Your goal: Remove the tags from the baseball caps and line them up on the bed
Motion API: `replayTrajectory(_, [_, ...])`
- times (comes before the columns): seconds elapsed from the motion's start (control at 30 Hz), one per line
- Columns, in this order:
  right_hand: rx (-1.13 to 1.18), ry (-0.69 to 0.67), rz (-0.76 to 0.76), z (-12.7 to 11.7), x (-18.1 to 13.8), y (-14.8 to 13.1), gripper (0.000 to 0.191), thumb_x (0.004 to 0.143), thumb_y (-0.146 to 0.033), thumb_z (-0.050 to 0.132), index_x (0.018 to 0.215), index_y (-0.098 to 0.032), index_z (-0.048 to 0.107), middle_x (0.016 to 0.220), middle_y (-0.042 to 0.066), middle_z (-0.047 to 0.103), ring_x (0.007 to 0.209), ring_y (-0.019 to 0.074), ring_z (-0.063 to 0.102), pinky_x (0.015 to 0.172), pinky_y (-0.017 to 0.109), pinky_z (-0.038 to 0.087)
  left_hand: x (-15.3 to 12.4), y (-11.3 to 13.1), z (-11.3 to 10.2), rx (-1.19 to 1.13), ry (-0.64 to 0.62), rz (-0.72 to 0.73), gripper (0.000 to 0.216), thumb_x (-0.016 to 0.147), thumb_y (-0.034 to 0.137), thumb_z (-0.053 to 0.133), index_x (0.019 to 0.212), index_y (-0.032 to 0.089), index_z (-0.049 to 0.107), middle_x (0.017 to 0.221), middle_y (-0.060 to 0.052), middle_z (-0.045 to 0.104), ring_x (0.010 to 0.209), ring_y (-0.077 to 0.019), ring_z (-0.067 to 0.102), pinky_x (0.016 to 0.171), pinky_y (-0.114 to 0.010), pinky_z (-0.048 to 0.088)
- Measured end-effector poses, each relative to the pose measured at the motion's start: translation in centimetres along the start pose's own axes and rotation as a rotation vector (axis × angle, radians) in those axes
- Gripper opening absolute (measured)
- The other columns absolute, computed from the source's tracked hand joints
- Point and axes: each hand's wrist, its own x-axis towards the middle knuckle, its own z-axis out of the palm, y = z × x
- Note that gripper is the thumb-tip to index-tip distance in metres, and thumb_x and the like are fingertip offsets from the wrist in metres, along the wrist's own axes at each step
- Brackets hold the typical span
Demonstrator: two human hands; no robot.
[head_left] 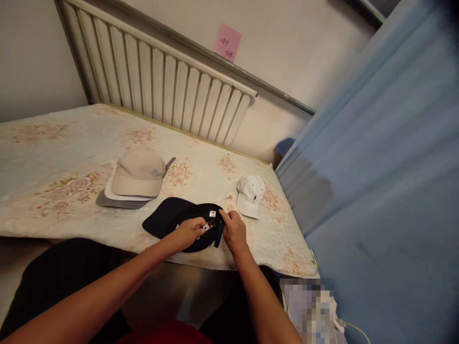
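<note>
A dark navy baseball cap (168, 215) lies near the bed's front edge with its inside facing up and its brim to the left. My left hand (190, 233) reaches into the cap, fingers pinched on the white tag inside it. Closed on the cap's back rim is my right hand (234, 229), close to a dark strap that hangs down. To the left, a beige cap (138, 169) rests on top of a white and a grey cap. A small white cap (251, 193) sits to the right, apart from my right hand.
The floral bed cover (64, 162) spreads under the caps. Behind it stands a white radiator (172, 81) against the wall, with a pink note (228, 43) above. A blue curtain (376, 167) hangs along the right side. A blurred patch (308, 310) covers something at lower right.
</note>
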Motion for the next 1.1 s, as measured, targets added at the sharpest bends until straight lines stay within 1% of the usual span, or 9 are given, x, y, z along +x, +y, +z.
replayTrajectory(0.1, [0.142, 0.047, 0.022, -0.6, 2.2, 0.2, 0.025, 0.089, -0.022, 0.047, 0.099, -0.022, 0.069, 0.085, 0.006, 0.056, 0.080, 0.0180, 0.051, 0.071, 0.027, 0.040, 0.2, 0.6, -1.7, -0.023, -0.003, 0.020, 0.014, 0.074, 0.031, 0.048, 0.075, 0.018, 0.054, 0.065, 0.004, 0.045, 0.062, -0.0127, 0.041, 0.058, -0.025, 0.028])
replayTrajectory(0.2, [0.509, 0.145, 0.246, -1.2, 5.0, 0.8, 0.025, 0.087, -0.030, 0.045, 0.078, -0.020, 0.065, 0.076, 0.003, 0.057, 0.074, 0.0166, 0.054, 0.069, 0.027, 0.042, 1.1, 1.6, -4.3, -0.016, 0.007, 0.049, 0.015, 0.075, 0.030, 0.050, 0.078, 0.018, 0.058, 0.067, 0.004, 0.052, 0.064, -0.0131, 0.045, 0.061, -0.024, 0.031])
replayTrajectory(0.37, [0.714, 0.175, 0.397, -3.1, 9.9, 1.3, 0.038, 0.087, -0.046, 0.036, 0.083, -0.017, 0.061, 0.052, -0.004, 0.050, 0.045, 0.0124, 0.051, 0.049, 0.023, 0.042, 4.2, 5.3, -9.2, 0.131, 0.142, 0.195, 0.015, 0.075, 0.030, 0.050, 0.076, 0.019, 0.059, 0.070, 0.003, 0.058, 0.069, -0.0146, 0.051, 0.064, -0.025, 0.036])
replayTrajectory(0.43, [0.781, 0.223, 0.417, -4.8, 11.0, 0.9, 0.039, 0.087, -0.048, 0.038, 0.087, -0.017, 0.061, 0.052, -0.004, 0.054, 0.047, 0.0123, 0.055, 0.050, 0.023, 0.044, 5.0, 6.9, -10.9, 0.182, 0.229, 0.263, 0.015, 0.076, 0.029, 0.048, 0.077, 0.019, 0.060, 0.075, 0.002, 0.061, 0.074, -0.0152, 0.053, 0.067, -0.025, 0.038])
replayTrajectory(0.53, [0.872, 0.397, 0.439, -7.7, 10.8, -0.4, 0.034, 0.086, -0.047, 0.044, 0.088, -0.018, 0.062, 0.056, -0.003, 0.059, 0.053, 0.0129, 0.059, 0.058, 0.024, 0.047, 5.2, 8.0, -12.1, 0.210, 0.325, 0.362, 0.017, 0.078, 0.028, 0.046, 0.081, 0.019, 0.061, 0.075, 0.002, 0.060, 0.074, -0.0149, 0.053, 0.068, -0.026, 0.039])
replayTrajectory(0.63, [0.791, 0.467, 0.432, -8.9, 8.4, -1.3, 0.033, 0.088, -0.045, 0.044, 0.085, -0.018, 0.063, 0.056, -0.003, 0.057, 0.059, 0.0142, 0.060, 0.064, 0.026, 0.046, 4.5, 6.5, -11.2, 0.195, 0.288, 0.376, 0.017, 0.079, 0.029, 0.046, 0.078, 0.019, 0.059, 0.070, 0.002, 0.057, 0.071, -0.0145, 0.052, 0.066, -0.026, 0.039])
replayTrajectory(0.77, [0.691, 0.298, 0.359, -6.9, 4.4, -1.3, 0.032, 0.089, -0.041, 0.042, 0.076, -0.019, 0.061, 0.064, -0.001, 0.057, 0.061, 0.0146, 0.055, 0.063, 0.027, 0.043, 3.4, 2.1, -7.8, 0.102, 0.132, 0.209, 0.013, 0.076, 0.028, 0.047, 0.072, 0.019, 0.055, 0.063, 0.004, 0.050, 0.063, -0.0128, 0.045, 0.060, -0.024, 0.034])
replayTrajectory(0.87, [0.670, 0.184, 0.272, -4.9, 2.5, -1.1, 0.028, 0.088, -0.036, 0.041, 0.074, -0.020, 0.060, 0.073, 0.003, 0.060, 0.066, 0.0161, 0.055, 0.062, 0.028, 0.043, 2.6, -0.1, -5.6, 0.051, 0.063, 0.162, 0.016, 0.076, 0.034, 0.050, 0.071, 0.019, 0.052, 0.064, 0.005, 0.047, 0.064, -0.0129, 0.043, 0.059, -0.024, 0.032])
replayTrajectory(1.1, [0.737, -0.081, 0.214, -4.3, 2.0, -3.1, 0.019, 0.081, -0.024, 0.047, 0.078, -0.021, 0.065, 0.072, 0.000, 0.064, 0.068, 0.0159, 0.056, 0.062, 0.026, 0.041, 0.8, -0.1, -4.4, 0.069, 0.053, 0.113, 0.022, 0.078, 0.040, 0.053, 0.070, 0.019, 0.048, 0.062, 0.006, 0.042, 0.062, -0.0125, 0.039, 0.058, -0.024, 0.029])
